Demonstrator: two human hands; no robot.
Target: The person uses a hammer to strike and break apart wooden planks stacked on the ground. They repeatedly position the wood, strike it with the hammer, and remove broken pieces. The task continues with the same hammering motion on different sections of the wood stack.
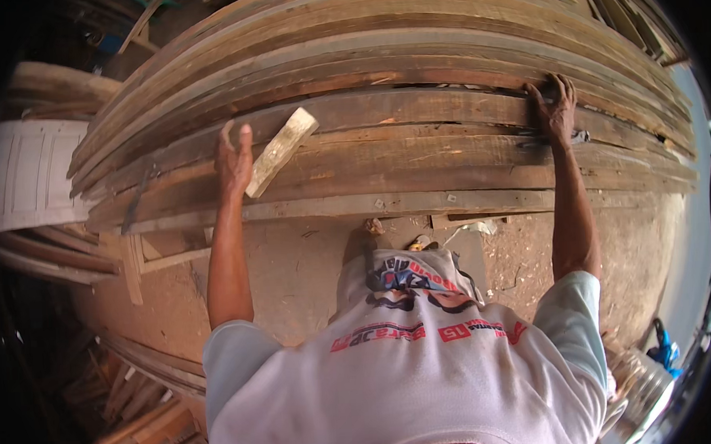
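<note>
Here, a short pale wooden block (281,151) was held in the left hand (232,160), its grip closed round the block's lower end, so that the block slanted up to the right over a stack of long, weathered planks (416,152). The right hand (555,110) was laid flat, fingers spread and nothing grasped, on the upper planks well apart from the block. Below the stack, bare dusty ground (294,280) and a white panel (24,173) at the left were seen.
</note>
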